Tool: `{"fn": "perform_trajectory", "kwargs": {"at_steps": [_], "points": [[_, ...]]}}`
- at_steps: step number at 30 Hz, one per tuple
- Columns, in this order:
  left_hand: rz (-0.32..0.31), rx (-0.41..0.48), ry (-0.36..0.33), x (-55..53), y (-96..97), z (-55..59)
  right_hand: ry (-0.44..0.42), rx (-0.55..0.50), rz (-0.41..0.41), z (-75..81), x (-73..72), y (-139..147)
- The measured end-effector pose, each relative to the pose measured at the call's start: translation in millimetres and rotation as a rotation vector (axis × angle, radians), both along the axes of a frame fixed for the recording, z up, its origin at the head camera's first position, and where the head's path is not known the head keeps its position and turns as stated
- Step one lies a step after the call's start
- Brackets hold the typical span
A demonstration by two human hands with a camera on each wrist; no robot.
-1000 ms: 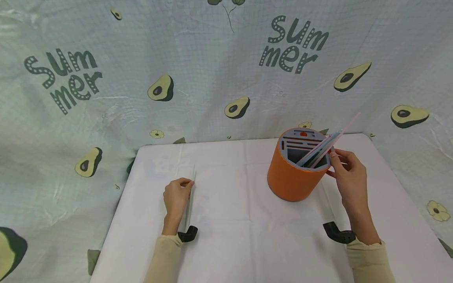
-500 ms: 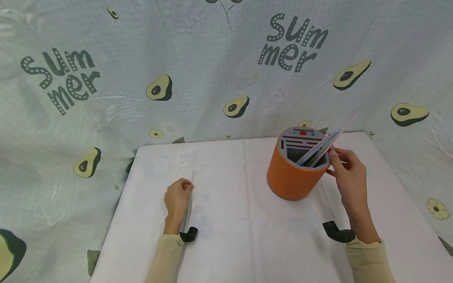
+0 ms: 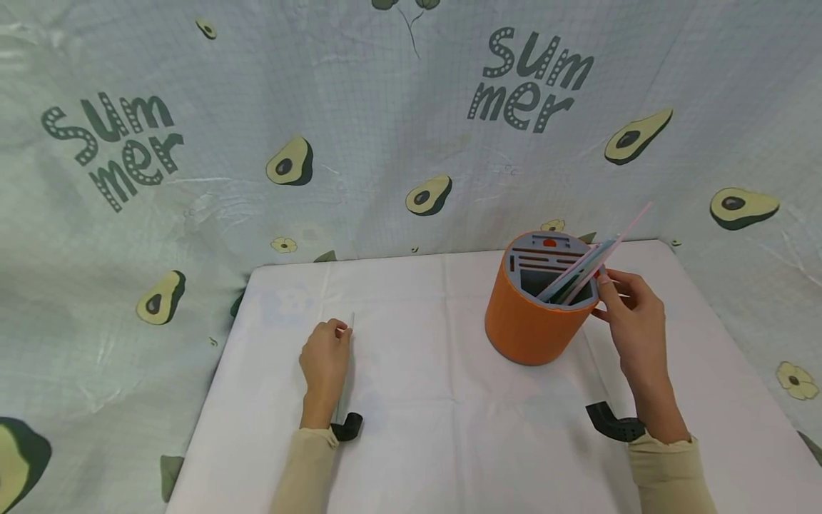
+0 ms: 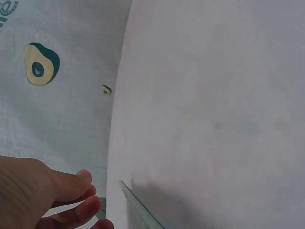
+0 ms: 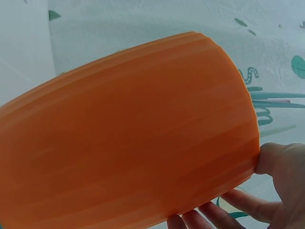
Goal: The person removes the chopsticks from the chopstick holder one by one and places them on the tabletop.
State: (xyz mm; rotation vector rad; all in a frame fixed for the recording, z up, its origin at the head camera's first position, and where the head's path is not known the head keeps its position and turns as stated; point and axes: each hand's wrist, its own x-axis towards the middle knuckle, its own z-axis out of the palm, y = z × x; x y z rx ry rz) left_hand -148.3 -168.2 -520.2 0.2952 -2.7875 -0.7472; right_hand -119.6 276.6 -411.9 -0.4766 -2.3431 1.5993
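In the head view, an orange pen holder [image 3: 533,332] with a grey slotted top [image 3: 546,250] stands right of centre. Several pink and pale blue straws [image 3: 581,270] lean out of its front opening. My right hand [image 3: 632,321] grips its right side, thumb at the rim and fingers against the outer wall, as the right wrist view shows the orange wall [image 5: 133,138] up close. At left, my left hand [image 3: 326,364] is beside a thin pale green straw [image 4: 139,207] over the table. The left wrist view shows a gap between that straw and the loosely bent fingers.
A white cloth covers the table [image 3: 411,428]. Behind it hangs a pale sheet [image 3: 359,86] printed with avocados and lettering. Each wrist bears a black camera mount, one at left [image 3: 347,427] and one at right [image 3: 613,425].
The straw by my left hand has slid slightly toward me, and the fingertips that pinched it now stand off it. My right hand and the pen holder stay put.
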Motion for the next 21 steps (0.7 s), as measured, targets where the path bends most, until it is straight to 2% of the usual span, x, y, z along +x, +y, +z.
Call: {"fn": "perform_trajectory", "kwargs": {"at_steps": [4, 12, 16, 21], "points": [[-0.035, -0.002, 0.051, -0.4, 16.2, 16.6, -0.011, 0.001, -0.006, 0.2, -0.4, 1], [-0.174, 0.124, 0.201, -6.7, 55.3, 58.9, -0.027, 0.001, 0.017, 1.5, -2.3, 3], [-0.244, 0.168, 0.236, -8.6, 75.4, 76.3, -0.036, 0.0, 0.024, 2.2, -2.1, 3], [-0.317, 0.196, 0.25, -10.7, 97.1, 89.7, -0.041, 0.004, 0.022, 2.4, -1.6, 2]]}}
